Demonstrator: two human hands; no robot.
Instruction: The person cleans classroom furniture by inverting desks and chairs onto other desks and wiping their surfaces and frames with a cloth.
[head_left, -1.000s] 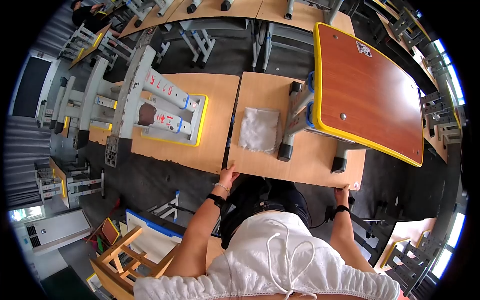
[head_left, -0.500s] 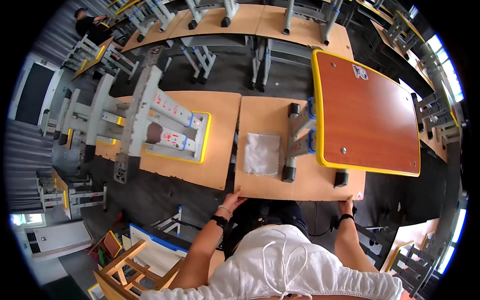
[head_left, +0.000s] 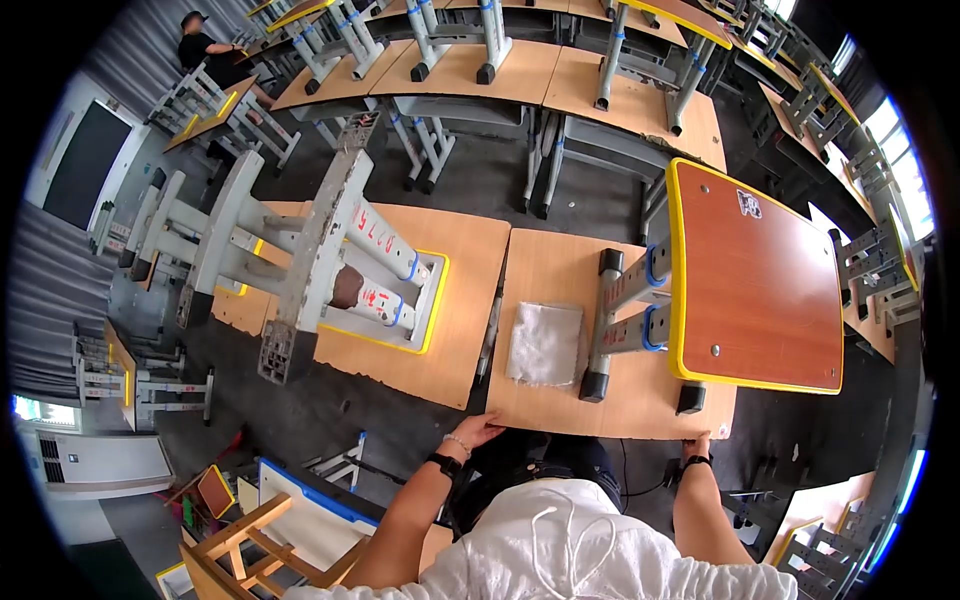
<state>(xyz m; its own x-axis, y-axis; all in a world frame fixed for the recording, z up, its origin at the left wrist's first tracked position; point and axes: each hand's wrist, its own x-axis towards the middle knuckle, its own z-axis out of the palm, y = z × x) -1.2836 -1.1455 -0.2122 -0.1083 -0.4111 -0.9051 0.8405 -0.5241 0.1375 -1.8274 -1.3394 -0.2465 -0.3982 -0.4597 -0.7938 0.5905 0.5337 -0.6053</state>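
A light wood desk stands right in front of me. My left hand holds its near left corner, fingers at the edge and partly hidden. At the near right corner, my right hand grips the same edge, its fingers mostly out of sight beneath. On this desk a folded whitish cloth lies flat at the left. Beside the cloth stands a stool with a reddish-brown, yellow-rimmed top and grey legs, its feet on the desktop.
Left of my desk, a second desk bears an upturned stool, legs pointing toward the left. Rows of desks with stools run across the back. A person is at the far left. A wooden frame stands at lower left.
The whole scene sits lower and slightly further right as my view has shifted. Both hands keep their places on the desk's edge, and the cloth and stool stay on it.
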